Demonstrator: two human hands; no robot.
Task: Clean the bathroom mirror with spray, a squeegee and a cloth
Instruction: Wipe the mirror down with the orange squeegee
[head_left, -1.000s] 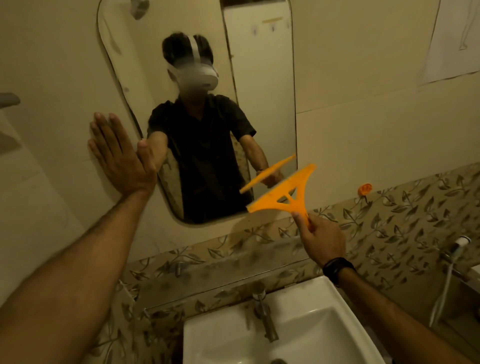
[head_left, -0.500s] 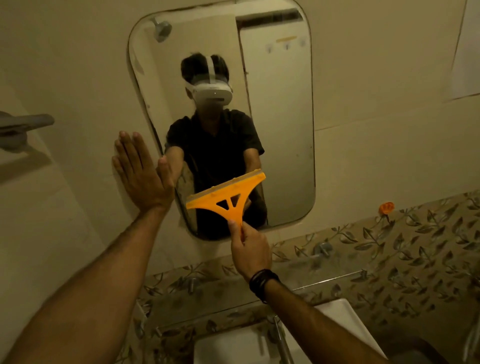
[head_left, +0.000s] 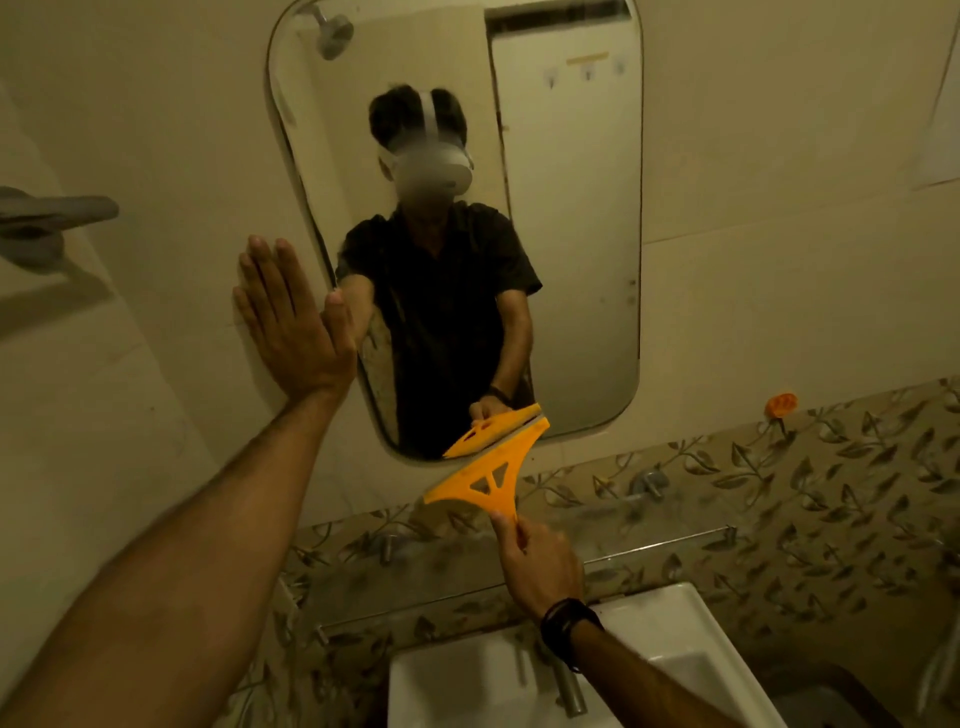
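Gripping orange squeegee (head_left: 485, 480): right hand (head_left: 540, 569) (left hand (head_left: 291, 322) flat, wall).

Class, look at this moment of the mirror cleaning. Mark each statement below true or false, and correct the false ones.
1. The right hand holds the orange squeegee by its handle. True.
2. The squeegee blade is at the top of the mirror. False: it is at the bottom edge.
3. The left hand lies flat and open on the wall beside the mirror. True.
4. The left hand holds a cloth. False: it holds nothing.
5. A white sink sits below. True.
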